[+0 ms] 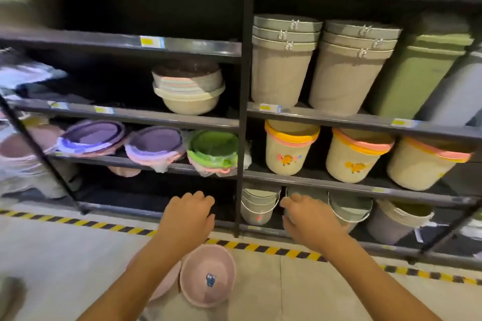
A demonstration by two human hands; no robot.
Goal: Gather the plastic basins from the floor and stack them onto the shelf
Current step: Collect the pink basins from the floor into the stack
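On the floor before the shelf (167, 216), pink basins (208, 275) wait while both hands hover empty.
From the head view, the left hand (189, 212) and right hand (309, 219) are apart, fingers loosely curled, holding nothing; the basins look light, stiff and smooth, so the rim seems the best hold.

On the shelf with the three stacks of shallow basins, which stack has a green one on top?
The rightmost stack, next to the black upright post. Its top basin is bright green; the two stacks to its left are topped with purple basins.
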